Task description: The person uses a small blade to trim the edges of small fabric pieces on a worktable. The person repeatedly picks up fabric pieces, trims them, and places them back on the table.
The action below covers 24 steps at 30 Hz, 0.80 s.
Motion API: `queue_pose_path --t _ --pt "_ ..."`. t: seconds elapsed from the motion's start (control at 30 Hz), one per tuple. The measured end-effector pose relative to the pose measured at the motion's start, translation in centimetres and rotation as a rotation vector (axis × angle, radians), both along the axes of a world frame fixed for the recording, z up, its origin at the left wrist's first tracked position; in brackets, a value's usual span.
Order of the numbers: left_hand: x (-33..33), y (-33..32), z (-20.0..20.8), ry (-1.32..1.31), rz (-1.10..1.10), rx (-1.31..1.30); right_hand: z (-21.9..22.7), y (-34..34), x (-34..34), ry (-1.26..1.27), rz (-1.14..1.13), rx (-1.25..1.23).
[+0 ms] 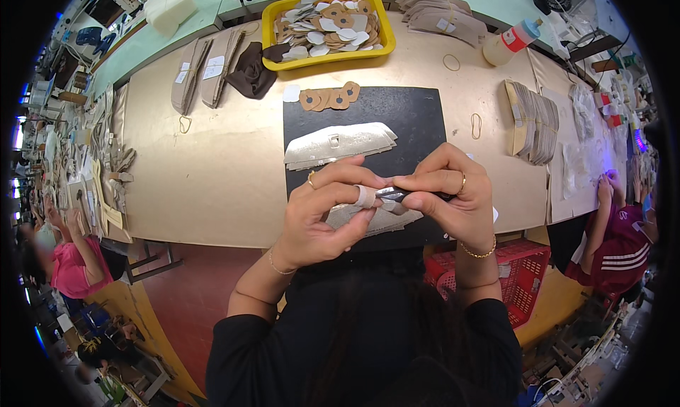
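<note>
My two hands meet over the black mat (418, 123). In my right hand (457, 194) is a small black-handled metal tool (392, 193), gripped between thumb and fingers, its shiny end pointing left; its exact kind is hard to make out. My left hand (322, 212) is closed in a pinch at that shiny end, with pale tape round one finger. Whatever its fingertips hold is too small to name. Beyond the hands lies a stack of pale shaped pieces (340, 143) with a small cut-out. More pale pieces (400, 221) lie beneath my hands, partly hidden.
Brown pieces with dark dots (329, 97) lie at the mat's far edge. Behind stands a yellow tray (386, 49) full of cut pieces. A bottle (508, 42) and bundled pieces (530, 122) are at right; a dark cloth (251, 70) is at left. A red crate (520, 279) sits below the table.
</note>
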<state>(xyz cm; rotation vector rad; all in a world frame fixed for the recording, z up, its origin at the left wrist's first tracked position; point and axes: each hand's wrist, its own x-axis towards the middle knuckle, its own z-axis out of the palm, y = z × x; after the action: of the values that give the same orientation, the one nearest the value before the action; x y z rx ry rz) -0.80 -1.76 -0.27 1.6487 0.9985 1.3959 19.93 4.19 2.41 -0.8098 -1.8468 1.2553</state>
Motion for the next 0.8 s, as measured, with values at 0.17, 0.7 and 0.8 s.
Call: queue_pose_path --t 0.17,0.7,0.8 --pt "-0.01 -0.02 0.01 -0.148 -0.086 -0.102 -0.36 0.21 0.16 0.037 0.024 -0.036" --pt "-0.31 -0.69 -0.43 -0.757 -0.452 -0.572 -0.43 0.63 0.13 0.08 0.103 -0.041" --pt "-0.26 -0.62 -0.1 -0.755 -0.477 -0.599 -0.45 0.67 0.12 0.066 0.099 -0.011"
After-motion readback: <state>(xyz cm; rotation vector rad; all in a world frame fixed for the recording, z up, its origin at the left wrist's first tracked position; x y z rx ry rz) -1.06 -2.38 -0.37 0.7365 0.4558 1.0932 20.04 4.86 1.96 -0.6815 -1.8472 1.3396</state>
